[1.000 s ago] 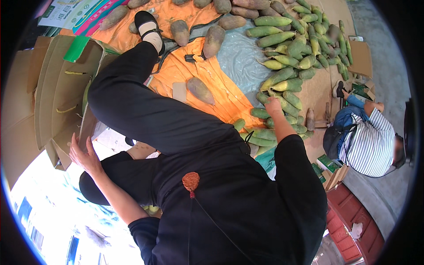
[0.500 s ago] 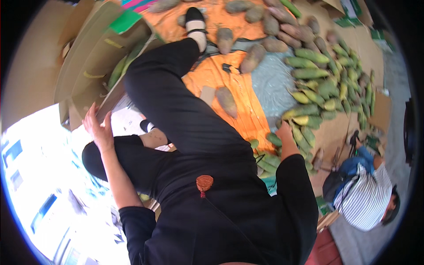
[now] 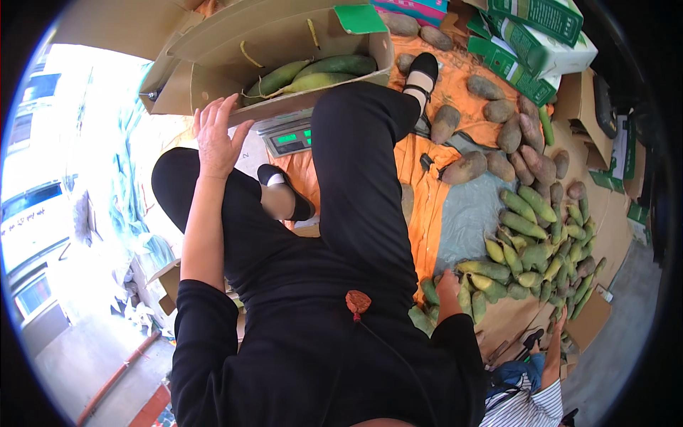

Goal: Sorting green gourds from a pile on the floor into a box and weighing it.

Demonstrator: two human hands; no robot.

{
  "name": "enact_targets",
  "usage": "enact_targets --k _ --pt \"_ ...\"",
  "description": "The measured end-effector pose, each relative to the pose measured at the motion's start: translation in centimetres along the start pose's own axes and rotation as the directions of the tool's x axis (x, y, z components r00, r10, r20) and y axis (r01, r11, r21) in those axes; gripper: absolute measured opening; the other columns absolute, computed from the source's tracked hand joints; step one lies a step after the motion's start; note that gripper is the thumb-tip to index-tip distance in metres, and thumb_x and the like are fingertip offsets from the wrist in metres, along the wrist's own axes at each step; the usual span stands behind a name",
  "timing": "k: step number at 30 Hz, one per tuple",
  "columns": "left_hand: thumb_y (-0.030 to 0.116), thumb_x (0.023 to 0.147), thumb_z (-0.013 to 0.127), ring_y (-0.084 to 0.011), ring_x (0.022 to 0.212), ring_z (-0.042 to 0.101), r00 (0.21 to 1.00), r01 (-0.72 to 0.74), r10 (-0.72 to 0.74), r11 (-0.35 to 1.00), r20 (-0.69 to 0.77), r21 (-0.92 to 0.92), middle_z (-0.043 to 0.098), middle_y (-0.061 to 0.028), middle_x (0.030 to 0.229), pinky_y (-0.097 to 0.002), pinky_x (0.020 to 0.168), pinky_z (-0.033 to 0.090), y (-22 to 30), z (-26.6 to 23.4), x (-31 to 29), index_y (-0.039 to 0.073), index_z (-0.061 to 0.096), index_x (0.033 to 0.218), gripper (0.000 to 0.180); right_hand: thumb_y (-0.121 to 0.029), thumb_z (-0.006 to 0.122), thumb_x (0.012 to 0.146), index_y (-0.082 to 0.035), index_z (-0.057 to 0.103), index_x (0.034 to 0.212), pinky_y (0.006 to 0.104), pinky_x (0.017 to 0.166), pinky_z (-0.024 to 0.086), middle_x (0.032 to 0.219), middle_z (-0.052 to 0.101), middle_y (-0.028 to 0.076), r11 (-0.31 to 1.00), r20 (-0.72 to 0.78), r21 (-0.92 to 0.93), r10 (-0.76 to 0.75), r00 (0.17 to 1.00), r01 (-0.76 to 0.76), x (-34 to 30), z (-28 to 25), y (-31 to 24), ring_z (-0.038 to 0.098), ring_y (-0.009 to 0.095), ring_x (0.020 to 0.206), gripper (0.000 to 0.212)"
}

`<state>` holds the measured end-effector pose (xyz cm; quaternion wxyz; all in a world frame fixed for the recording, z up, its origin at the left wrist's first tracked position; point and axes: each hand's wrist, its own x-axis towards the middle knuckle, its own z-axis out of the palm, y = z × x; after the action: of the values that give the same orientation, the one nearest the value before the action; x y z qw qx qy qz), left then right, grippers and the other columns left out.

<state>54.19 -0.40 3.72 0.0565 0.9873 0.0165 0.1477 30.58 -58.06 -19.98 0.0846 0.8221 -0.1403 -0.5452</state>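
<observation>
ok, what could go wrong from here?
1. Left hand at the near edge of the open brown cardboard box: pressing could tip it, or skew the grey scale with green-lit display if the box rests on that.
2. Right hand at the loose heap of long green vegetables: disturbing one might set others rolling.

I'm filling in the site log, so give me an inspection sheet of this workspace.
Surface: orange sheet and grey plastic sheet, with brown cardboard at right.
Job's things: open cardboard box holding long green vegetables; pile of green vegetables at right.
Clutter: reddish-brown roots, green-and-white cartons.
Hands: left hand open at the box's near edge, contact unclear; right hand at the pile, grip unclear.
Cables: nothing seen for certain.
Surroundings: scale with green-lit display by the box; person in striped shirt, lower right.
</observation>
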Motion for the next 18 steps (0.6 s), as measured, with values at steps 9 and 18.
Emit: enact_targets --k 9,18 --pt "0.034 0.08 0.067 -0.0258 0.118 0.047 0.998 0.009 -0.011 0.999 -0.06 -0.041 0.058 -0.0071 0.113 -0.0504 0.105 0.024 -0.3 0.2 0.3 0.013 0.056 0.118 0.045 -0.025 0.078 0.069 -0.014 0.055 0.118 0.0443 0.086 0.047 0.111 0.06 0.012 0.975 -0.36 0.214 0.028 0.932 0.054 -1.3 -2.4 2.3 0.057 0.03 0.105 0.055" --pt "0.035 0.08 0.067 -0.0237 0.116 0.048 0.988 0.053 -0.071 0.99 -0.135 -0.129 0.059 -0.0051 0.11 -0.0508 0.104 0.027 -1.4 0.0 0.0 0.013 0.06 0.112 0.04 0.003 0.069 0.077 0.004 0.048 0.123 0.0318 0.089 0.045 0.113 0.057 0.012 0.148 -0.714 0.699 0.109 0.691 0.699 -3.7 -17.6 -0.2 0.055 0.021 0.104 0.051"
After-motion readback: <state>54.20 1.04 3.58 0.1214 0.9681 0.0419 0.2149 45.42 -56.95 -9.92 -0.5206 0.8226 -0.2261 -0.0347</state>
